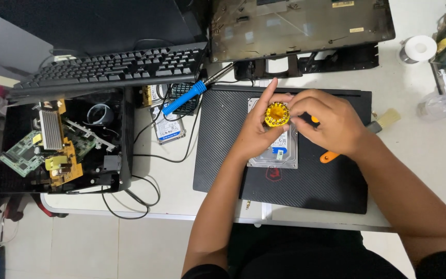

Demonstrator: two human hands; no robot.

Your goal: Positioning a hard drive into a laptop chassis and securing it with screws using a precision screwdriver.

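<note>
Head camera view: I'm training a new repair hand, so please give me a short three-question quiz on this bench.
1. True or false: both hands hold the yellow disc.
2. What lies under the hard drive? A) keyboard B) black laptop C) circuit board
3. What colour is the soldering iron's handle?

Key:
1. True: the left hand and right hand meet on it.
2. B, the black laptop.
3. Blue: the soldering iron lies beside the keyboard.
</note>
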